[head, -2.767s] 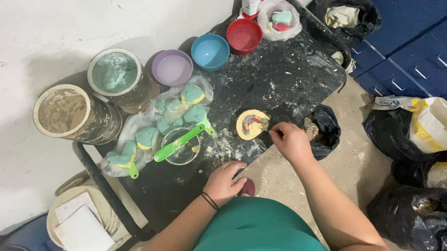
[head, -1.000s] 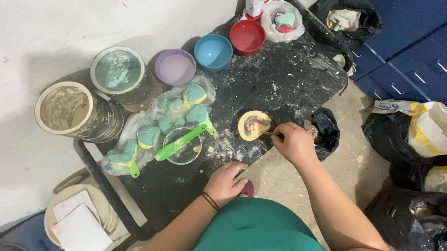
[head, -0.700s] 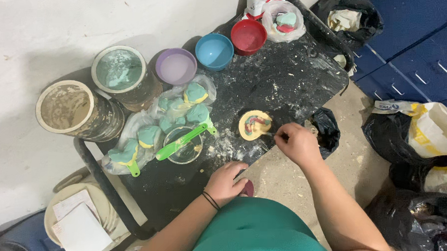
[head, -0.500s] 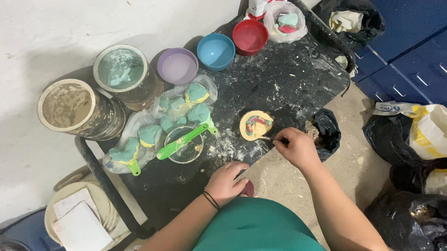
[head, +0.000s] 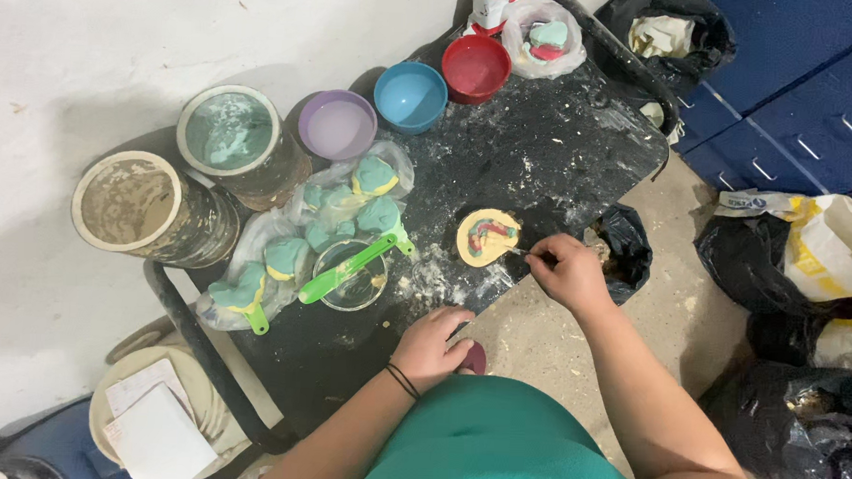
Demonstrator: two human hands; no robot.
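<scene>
The right hand (head: 568, 273) was closed in a pinch grip on a thin tool (head: 518, 252), whose tip touched the right edge of a yellow cast (head: 487, 237) with red and green marks on it. The cast lay flat on the dark table (head: 561, 150), near its right front edge, just to the left of the right hand, and the tool's long axis ran left to right from the fingers to the cast. The right hand was clearly the nearer one. The left hand (head: 432, 344) rested at the near edge of the table, fingers curled on a small dark red thing (head: 474, 357); what it was I could not tell. Farther left lay a clear bowl (head: 349, 276) with a green spatula (head: 348, 269) across it, and a bag of green casts (head: 303, 240). At the far side stood purple (head: 336, 125), blue (head: 410, 95) and red (head: 475, 68) bowls.
</scene>
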